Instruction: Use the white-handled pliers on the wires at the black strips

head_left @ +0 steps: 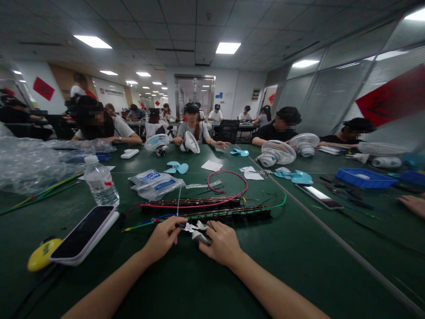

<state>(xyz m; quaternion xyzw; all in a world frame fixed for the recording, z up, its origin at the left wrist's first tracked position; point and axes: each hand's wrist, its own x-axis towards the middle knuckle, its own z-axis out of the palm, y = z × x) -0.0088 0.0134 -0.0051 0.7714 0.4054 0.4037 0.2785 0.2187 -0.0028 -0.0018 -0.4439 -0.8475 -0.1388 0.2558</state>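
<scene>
My right hand [222, 243] is closed around a pair of pliers [202, 237] with pale grey and white handles, its jaws pointing left. My left hand [165, 235] is closed in a pinch beside the jaws; a small dark bit shows at its fingertips, too small to name. Just beyond both hands lie two long dark terminal strips [229, 214] with wires along them. A white cable tie [179, 201] sticks up from the strips above my left hand. A red wire [247, 188] loops over them, and a green wire [283, 201] curves at their right end.
To the left are a phone [84, 232], a yellow tape measure [44, 254] and a water bottle [100, 184]. Plastic bags [156, 184], blue fan blades [176, 167] and fan heads [277, 153] lie farther back. Right stand another phone [318, 196] and a blue tray [365, 178]. Co-workers sit opposite.
</scene>
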